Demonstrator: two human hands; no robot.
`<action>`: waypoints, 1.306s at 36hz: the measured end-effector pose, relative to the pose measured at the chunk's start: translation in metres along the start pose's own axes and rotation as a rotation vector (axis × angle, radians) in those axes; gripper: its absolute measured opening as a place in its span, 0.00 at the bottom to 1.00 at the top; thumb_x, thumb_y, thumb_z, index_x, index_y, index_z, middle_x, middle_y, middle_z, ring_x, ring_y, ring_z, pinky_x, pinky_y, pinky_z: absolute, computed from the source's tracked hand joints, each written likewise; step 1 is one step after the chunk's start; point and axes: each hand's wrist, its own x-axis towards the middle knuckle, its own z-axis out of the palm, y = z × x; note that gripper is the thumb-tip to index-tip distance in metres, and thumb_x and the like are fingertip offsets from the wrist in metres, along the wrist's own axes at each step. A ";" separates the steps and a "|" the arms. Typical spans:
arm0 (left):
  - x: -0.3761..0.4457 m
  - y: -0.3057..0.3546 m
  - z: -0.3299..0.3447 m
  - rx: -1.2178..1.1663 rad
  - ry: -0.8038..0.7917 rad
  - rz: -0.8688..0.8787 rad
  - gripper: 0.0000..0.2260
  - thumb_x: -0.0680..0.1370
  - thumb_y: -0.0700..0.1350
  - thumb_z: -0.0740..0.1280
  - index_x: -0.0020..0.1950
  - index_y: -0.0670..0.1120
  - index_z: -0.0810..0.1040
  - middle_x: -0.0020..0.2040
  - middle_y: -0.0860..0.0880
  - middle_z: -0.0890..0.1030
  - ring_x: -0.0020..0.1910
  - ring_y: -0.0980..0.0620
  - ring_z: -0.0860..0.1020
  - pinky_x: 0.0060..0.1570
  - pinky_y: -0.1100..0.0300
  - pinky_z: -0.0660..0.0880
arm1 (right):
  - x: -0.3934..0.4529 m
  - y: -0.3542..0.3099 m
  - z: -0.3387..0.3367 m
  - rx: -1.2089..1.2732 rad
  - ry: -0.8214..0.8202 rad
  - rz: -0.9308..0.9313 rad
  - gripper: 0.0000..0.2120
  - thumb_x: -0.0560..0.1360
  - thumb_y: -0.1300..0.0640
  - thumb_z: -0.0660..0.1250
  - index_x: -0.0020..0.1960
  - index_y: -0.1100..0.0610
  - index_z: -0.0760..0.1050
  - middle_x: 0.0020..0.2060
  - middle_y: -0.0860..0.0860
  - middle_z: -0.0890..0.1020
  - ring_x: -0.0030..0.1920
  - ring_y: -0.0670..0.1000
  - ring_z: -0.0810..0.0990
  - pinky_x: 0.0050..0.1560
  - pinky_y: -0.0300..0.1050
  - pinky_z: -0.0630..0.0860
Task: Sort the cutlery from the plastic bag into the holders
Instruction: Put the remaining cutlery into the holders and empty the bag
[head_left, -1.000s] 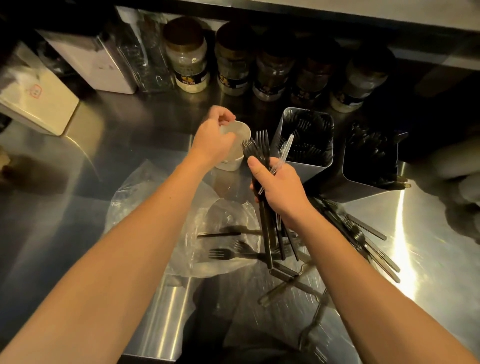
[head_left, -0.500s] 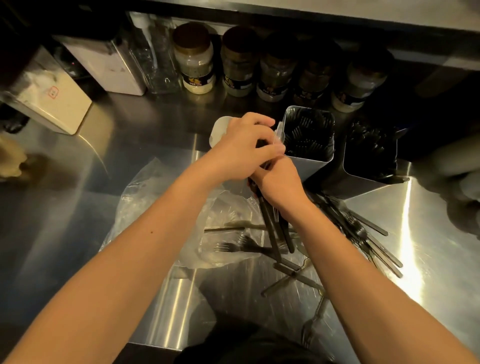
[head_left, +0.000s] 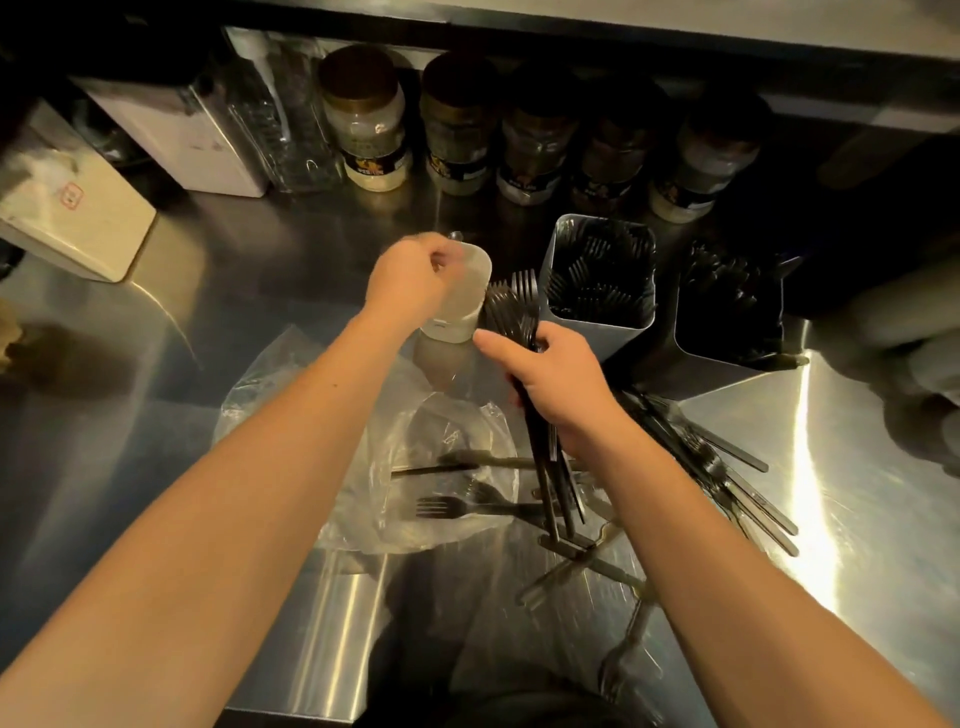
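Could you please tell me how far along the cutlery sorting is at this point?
Partly done. Both metal holders, the near holder and the far holder, already hold cutlery. The right hand grips a bundle of forks; the left hand is over a white cup. Forks remain on the plastic bag, with loose cutlery alongside.

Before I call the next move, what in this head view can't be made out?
- Left hand: curled fingertips over the white cup hide whatever it pinches.
- Right-hand holder: too dark to tell its cutlery type.
- Right hand: bundle of black forks, count unreadable where they overlap.
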 end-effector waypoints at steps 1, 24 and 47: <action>0.001 0.000 0.000 0.053 -0.042 -0.018 0.16 0.80 0.44 0.68 0.67 0.50 0.78 0.63 0.47 0.78 0.61 0.46 0.77 0.60 0.56 0.72 | 0.001 -0.001 -0.001 0.014 -0.003 0.001 0.14 0.73 0.48 0.76 0.41 0.56 0.75 0.27 0.48 0.75 0.29 0.49 0.73 0.31 0.46 0.73; -0.115 0.062 -0.026 -0.576 -0.060 0.037 0.08 0.81 0.47 0.67 0.50 0.48 0.86 0.41 0.44 0.84 0.40 0.45 0.81 0.39 0.54 0.81 | -0.032 -0.016 -0.010 -0.124 0.073 -0.147 0.19 0.75 0.36 0.67 0.53 0.50 0.81 0.46 0.47 0.86 0.48 0.49 0.85 0.53 0.58 0.82; -0.138 0.123 0.008 -0.507 -0.107 0.097 0.12 0.80 0.54 0.67 0.52 0.46 0.77 0.42 0.51 0.78 0.39 0.54 0.74 0.38 0.61 0.70 | -0.084 -0.022 -0.056 0.326 0.046 -0.043 0.15 0.82 0.46 0.63 0.42 0.55 0.73 0.29 0.50 0.75 0.26 0.47 0.70 0.26 0.40 0.69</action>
